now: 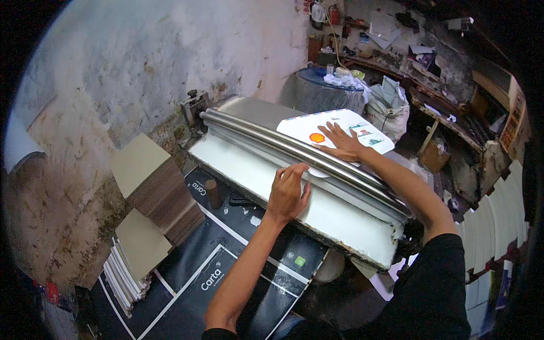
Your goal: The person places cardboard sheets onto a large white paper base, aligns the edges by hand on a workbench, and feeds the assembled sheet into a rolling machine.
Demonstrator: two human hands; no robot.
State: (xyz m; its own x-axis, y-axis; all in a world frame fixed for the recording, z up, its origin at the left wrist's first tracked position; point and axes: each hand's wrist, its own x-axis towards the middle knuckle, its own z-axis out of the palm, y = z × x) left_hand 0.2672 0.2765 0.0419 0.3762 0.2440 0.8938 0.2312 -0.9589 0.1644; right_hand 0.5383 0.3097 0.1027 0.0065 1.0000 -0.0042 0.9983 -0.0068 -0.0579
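A white printed sheet point(290, 126) with rounded corners and coloured drawings lies on the metal top of a roller gluing machine. My right hand point(341, 141) rests flat on it, fingers spread. A narrow white edge point(319, 174) of a sheet shows on the near side of the long steel roller point(255, 137). Beside that edge is my left hand point(288, 192), its fingers bent and its thumb apart from them. Whether those fingertips touch the edge is unclear. Under the left hand runs a trough of white, glue-like liquid point(238, 170).
Stacked boards point(141, 164) and a bundle of white strips point(124, 277) sit on the dark table point(187, 294) at left. A small brown cylinder point(213, 194) stands near the trough. Behind are a blue-topped drum point(323, 96) and a sack point(388, 107); paper stacks point(493, 226) stand right.
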